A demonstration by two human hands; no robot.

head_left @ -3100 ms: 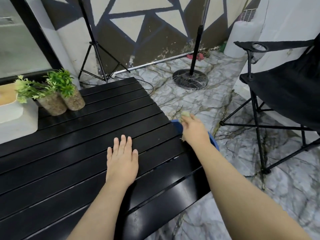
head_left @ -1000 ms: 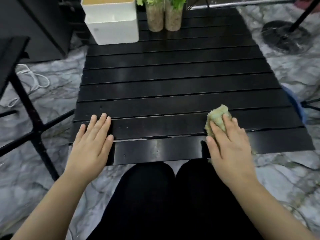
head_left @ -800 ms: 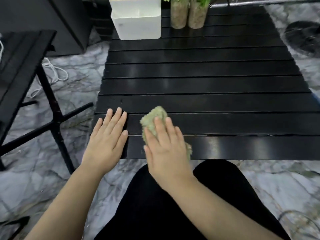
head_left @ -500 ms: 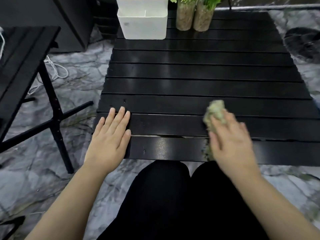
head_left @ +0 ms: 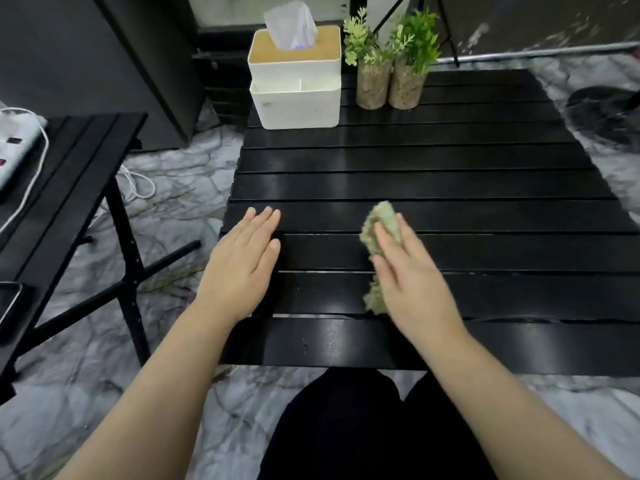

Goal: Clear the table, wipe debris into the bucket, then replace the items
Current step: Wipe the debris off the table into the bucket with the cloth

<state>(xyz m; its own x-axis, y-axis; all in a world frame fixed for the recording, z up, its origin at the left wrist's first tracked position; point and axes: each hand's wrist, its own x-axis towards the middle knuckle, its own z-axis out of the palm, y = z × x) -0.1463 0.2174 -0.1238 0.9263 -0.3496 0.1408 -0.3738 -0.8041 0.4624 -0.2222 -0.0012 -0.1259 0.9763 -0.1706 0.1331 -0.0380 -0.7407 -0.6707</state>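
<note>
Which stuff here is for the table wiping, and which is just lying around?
For the job: cloth, right hand pressing it, left hand flat on table, tissue box, plants.
Just lying around: power strip, white cable, side table.

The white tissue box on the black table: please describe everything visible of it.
The white rectangular tissue box looks like plastic, with a pale wood-like lid. A thin white tissue sticks up through the lid. A front tray has one divider. It stands upright on the far left corner of the black slatted table, just left of two potted green plants.
</note>
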